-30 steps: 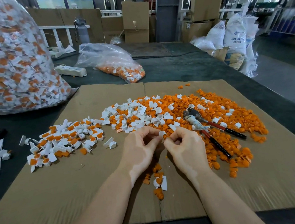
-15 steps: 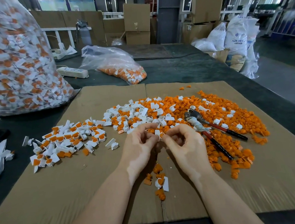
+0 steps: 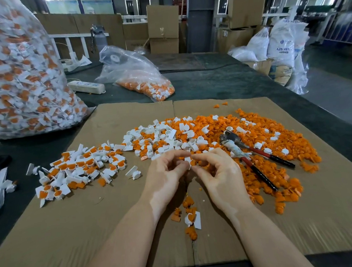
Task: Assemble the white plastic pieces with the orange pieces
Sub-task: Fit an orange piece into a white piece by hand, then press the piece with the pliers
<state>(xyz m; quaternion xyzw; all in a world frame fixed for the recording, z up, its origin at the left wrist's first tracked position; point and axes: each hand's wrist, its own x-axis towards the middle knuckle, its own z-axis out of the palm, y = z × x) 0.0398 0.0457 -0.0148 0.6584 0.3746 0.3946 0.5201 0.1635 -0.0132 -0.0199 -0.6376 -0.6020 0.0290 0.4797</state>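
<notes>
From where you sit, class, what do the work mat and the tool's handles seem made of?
Work mat: corrugated cardboard, matt brown, with a centre seam and creases. Tool's handles: probably metal under red and black sleeves, perhaps rubber or plastic; slight sheen.

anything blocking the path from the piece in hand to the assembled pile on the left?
Nothing visible does. Both hands pinch a white piece with an orange piece. Between them and the assembled pile lies bare cardboard, with one loose white piece lying flat on it.
</notes>
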